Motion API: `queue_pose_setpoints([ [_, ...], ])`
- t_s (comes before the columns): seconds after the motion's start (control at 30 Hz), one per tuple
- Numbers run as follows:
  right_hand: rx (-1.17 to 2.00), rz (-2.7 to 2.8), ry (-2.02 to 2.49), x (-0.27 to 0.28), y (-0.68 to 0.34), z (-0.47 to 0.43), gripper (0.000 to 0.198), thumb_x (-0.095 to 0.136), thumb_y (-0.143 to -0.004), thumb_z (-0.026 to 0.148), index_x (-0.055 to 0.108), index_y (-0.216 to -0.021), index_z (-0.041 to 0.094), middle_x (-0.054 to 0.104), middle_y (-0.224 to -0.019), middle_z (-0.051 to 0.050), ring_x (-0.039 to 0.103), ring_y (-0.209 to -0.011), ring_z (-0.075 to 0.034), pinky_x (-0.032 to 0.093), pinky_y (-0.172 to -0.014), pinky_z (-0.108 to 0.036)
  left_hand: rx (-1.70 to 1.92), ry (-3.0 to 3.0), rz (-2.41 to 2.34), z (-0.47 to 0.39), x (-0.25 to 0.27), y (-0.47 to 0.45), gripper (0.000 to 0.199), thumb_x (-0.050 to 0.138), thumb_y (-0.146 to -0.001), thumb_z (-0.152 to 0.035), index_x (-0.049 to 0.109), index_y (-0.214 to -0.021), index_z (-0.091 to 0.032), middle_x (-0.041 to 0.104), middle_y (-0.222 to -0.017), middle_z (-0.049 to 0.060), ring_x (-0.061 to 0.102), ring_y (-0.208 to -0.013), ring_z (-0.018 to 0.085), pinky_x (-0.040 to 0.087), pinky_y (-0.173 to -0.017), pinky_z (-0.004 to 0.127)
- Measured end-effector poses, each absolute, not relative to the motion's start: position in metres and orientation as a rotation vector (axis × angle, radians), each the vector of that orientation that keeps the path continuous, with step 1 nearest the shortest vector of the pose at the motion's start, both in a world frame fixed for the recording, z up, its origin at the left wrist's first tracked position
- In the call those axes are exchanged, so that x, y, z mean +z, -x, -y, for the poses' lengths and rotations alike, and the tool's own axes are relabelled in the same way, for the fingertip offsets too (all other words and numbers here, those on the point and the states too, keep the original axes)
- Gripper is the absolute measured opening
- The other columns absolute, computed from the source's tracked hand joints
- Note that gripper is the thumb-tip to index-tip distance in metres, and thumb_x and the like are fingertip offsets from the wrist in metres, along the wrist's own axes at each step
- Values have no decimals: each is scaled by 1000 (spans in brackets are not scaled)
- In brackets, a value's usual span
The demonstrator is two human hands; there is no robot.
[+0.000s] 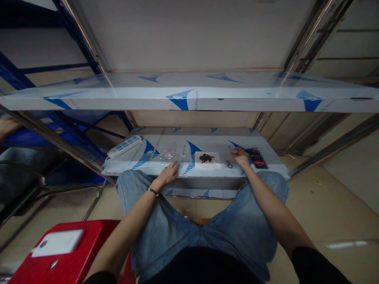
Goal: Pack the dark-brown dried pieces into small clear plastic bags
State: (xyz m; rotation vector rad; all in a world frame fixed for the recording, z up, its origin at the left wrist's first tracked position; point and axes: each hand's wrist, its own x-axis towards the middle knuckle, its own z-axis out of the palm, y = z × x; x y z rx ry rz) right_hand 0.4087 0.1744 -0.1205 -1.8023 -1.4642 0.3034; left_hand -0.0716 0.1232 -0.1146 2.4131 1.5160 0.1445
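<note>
My left hand (169,172) rests at the front edge of the lower shelf (233,173), its fingers stretched forward and apparently holding nothing. Just beyond them lies crumpled clear plastic (167,155). My right hand (240,155) is over the right part of this shelf, fingertips drawn together; whatever is between them is too small to make out. Below those fingertips is a little heap of shiny metal pieces (229,163). Between my hands, a pile of small dark brown pieces (206,158) sits on a white square sheet (215,162). Dark items with one red one (259,163) lie right of my right hand, partly blurred out.
A white power strip (124,146) lies at the shelf's left end. The film-covered upper shelf (133,103) spans above my hands. A red stool (97,232) holding a white phone-like device (59,242) stands at lower left. Another person's hand (8,128) shows at far left.
</note>
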Motion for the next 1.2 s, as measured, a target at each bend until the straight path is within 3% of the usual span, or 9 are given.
queue_pose_setpoints([
  [0.13,75,1491,2015,-116,-403,-160,53,65,-79,33,59,-128,14,70,-113,-21,66,-102,-33,49,-84,-40,56,-2429,-1554,-118,-120,63,58,51,-94,-24,43,-152,-22,41,-160,16,40,-147,31,35,-117,46],
  [0.23,12,1556,2082,-110,-395,-149,58,63,-82,31,55,-137,13,64,-125,-25,62,-113,-36,47,-90,-43,84,-2471,-1614,-117,-117,57,58,50,-96,-26,41,-152,-21,49,-151,18,47,-139,33,38,-113,46],
  [0.4,17,1660,2020,-102,-389,-136,53,59,-84,26,58,-135,10,65,-120,-24,63,-106,-34,49,-91,-42,82,-2492,-1713,-117,-114,47,46,52,-96,-32,51,-140,-16,56,-134,20,51,-130,34,41,-107,44],
  [0.6,29,1677,1895,-102,-387,-125,41,54,-83,22,68,-120,13,70,-108,-17,65,-100,-29,49,-95,-39,374,-2360,-1974,-131,-109,53,50,47,-100,-36,46,-144,-13,39,-154,24,40,-140,36,36,-113,49],
  [0.7,65,1652,1848,-103,-388,-122,38,52,-83,21,71,-114,14,71,-106,-15,66,-96,-27,50,-94,-38,527,-2224,-2130,-142,-99,66,47,50,-98,-26,48,-142,-13,42,-151,23,45,-136,34,39,-110,46],
  [0.8,93,1629,1816,-104,-389,-122,35,51,-81,19,74,-107,15,71,-104,-14,66,-94,-26,51,-94,-39,545,-2064,-2221,-149,-93,79,54,57,-94,-28,44,-144,-13,45,-147,24,50,-132,34,43,-107,44],
  [0.93,142,1634,1770,-104,-386,-124,34,49,-79,17,75,-101,14,72,-105,-14,66,-94,-25,50,-96,-38,370,-1944,-2291,-152,-101,86,76,61,-93,-41,32,-153,-6,39,-151,33,46,-137,41,43,-105,50],
  [1.03,170,1621,1766,-103,-384,-124,35,48,-79,17,76,-99,13,72,-105,-15,67,-87,-23,51,-94,-38,296,-1979,-2294,-151,-109,87,74,57,-94,-37,29,-155,-5,46,-146,31,48,-133,40,44,-103,51],
  [1.2,198,1610,1733,-103,-383,-124,34,47,-79,17,76,-96,15,74,-102,-13,67,-86,-24,52,-92,-39,281,-2100,-2264,-150,-109,92,47,49,-92,-17,56,-138,-11,58,-133,24,54,-124,34,47,-98,43],
])
